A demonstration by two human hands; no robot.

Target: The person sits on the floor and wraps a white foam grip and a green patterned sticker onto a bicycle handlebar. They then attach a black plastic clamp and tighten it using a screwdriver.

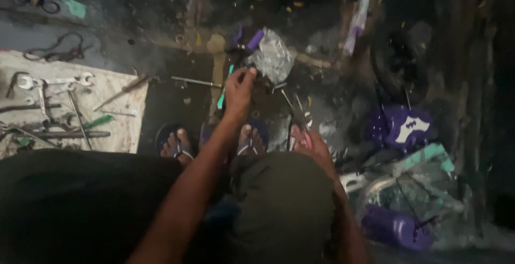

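Note:
My left hand [238,89] reaches forward to the floor, and its fingertips pinch a small dark part [262,84] next to a crumpled clear plastic bag [273,55]. My right hand [310,143] rests low by my right knee, closed on a red-handled tool [296,134] whose thin metal end points towards the dark part. It is too dim to tell what kind of tool it is. A green-handled screwdriver [222,95] lies just left of my left hand. My feet in sandals [177,146] stand below it.
At the left, a dirty cloth [126,130] holds wrenches [37,84], rods and a green-handled screwdriver [99,120]. A small purple and teal bicycle [399,127] lies at the right, its black wheel [399,65] behind. Scraps and purple bits litter the dark floor.

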